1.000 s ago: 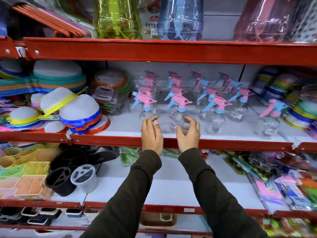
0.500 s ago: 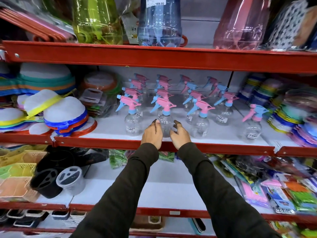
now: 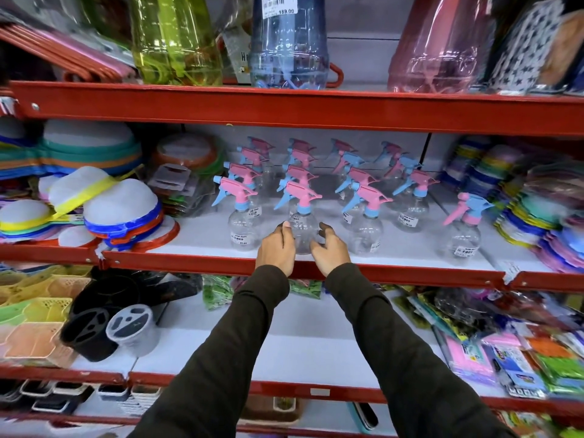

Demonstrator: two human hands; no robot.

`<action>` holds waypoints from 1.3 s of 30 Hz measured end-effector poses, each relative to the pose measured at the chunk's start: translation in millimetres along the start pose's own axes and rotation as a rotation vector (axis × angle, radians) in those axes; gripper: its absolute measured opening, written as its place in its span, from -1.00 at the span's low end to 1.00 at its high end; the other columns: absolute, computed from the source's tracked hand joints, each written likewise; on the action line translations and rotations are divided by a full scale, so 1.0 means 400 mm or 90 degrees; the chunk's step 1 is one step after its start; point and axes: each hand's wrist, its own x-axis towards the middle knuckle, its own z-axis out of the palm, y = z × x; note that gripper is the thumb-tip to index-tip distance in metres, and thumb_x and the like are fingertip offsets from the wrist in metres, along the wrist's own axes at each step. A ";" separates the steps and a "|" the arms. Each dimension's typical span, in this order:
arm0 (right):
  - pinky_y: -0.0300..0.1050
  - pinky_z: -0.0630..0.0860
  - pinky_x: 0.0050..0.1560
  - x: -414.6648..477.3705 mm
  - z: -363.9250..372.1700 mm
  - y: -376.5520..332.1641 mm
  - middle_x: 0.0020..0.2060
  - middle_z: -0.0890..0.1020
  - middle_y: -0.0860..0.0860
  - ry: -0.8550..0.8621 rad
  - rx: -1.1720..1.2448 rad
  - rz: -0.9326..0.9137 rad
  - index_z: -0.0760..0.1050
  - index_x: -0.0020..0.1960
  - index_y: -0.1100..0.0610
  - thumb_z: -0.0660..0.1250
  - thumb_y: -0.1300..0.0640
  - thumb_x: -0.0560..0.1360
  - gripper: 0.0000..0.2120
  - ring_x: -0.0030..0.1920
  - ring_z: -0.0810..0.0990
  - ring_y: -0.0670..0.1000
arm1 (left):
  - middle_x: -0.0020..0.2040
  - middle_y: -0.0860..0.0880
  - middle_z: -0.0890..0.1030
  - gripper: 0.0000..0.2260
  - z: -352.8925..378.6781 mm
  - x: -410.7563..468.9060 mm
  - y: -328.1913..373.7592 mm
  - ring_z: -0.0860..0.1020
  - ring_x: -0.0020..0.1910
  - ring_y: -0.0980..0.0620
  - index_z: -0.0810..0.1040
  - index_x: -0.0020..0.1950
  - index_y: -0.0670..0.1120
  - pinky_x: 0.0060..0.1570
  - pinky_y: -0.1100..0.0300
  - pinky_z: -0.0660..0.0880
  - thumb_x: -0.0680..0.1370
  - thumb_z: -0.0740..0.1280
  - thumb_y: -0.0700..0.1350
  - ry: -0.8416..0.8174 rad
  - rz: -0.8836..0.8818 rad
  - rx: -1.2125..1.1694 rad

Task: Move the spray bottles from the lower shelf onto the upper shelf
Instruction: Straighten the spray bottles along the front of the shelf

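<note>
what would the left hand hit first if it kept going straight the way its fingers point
Most likely the clear spray bottle at the front of the middle row: the left hand already sits beside its round body, fingers aimed up and back. Contact is hard to judge.

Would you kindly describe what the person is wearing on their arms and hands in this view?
Both arms are covered by long dark olive-brown sleeves that end at the wrists, in a soft, slightly wrinkled fabric. The left hand and right hand are bare: no gloves, and no watch shows.
</note>
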 end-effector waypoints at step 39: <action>0.02 0.36 0.46 0.016 -0.311 0.157 0.46 0.40 0.14 0.000 0.001 -0.027 0.20 0.55 0.12 0.25 0.23 0.56 -0.42 0.42 0.43 0.16 | 0.25 -0.23 0.59 -0.61 0.286 -0.087 0.171 0.50 0.09 -0.10 0.49 0.32 -0.11 0.12 0.18 0.33 0.69 0.02 0.06 -0.069 0.031 0.021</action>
